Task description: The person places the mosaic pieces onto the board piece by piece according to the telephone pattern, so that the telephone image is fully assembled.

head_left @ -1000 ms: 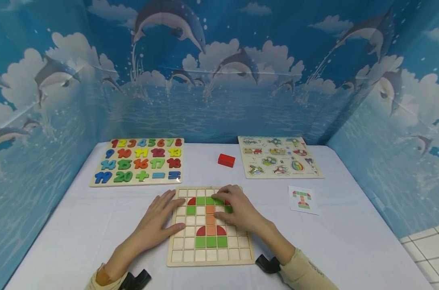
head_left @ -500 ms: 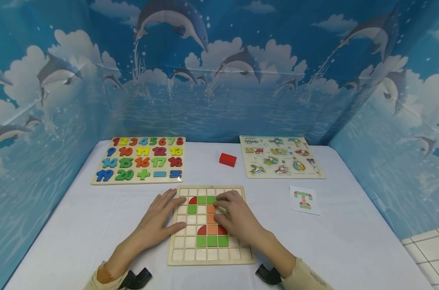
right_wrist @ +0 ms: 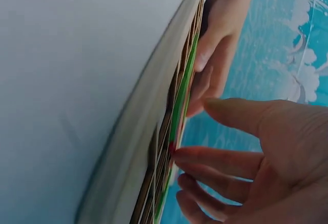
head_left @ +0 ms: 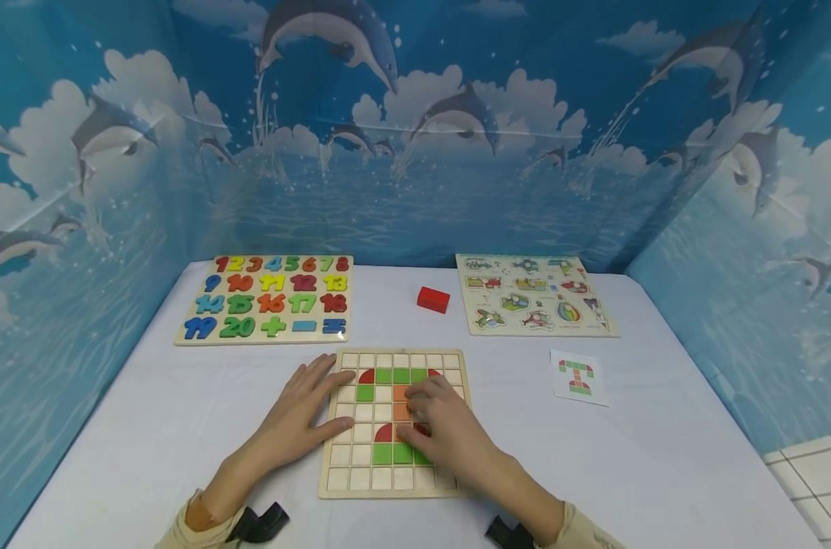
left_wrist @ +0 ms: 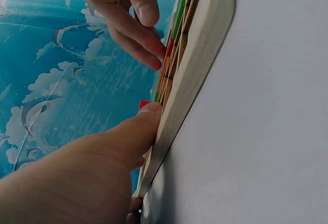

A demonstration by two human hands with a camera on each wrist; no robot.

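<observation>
A wooden grid board (head_left: 360, 479) lies on the white-covered table, with coloured tiles in its cells. Green tiles (head_left: 392, 376) form a row near its top, orange tiles (head_left: 401, 412) run down the middle, and more green tiles (head_left: 383, 454) and a red rounded tile (head_left: 383, 433) sit lower. My left hand (head_left: 292, 427) rests at the board's left edge, its thumb (left_wrist: 146, 119) laid on the rim. Over the middle right is my right hand (head_left: 450, 435), fingers loosely bent and holding nothing visible. In the right wrist view, one fingertip (right_wrist: 179, 155) meets a red tile. Tiles beneath this hand are partly hidden.
To the right lies a card (head_left: 579, 377) printed with a coloured tile pattern. Behind the board are a number puzzle (head_left: 264, 341), a red block (head_left: 433, 300) and a picture puzzle (head_left: 511, 319). A dolphin-print curtain (head_left: 388, 213) surrounds the table's back and sides.
My right hand has moved down the board from the upper green row to the lower middle, uncovering the upper right tiles. My left hand has stayed at the edge.
</observation>
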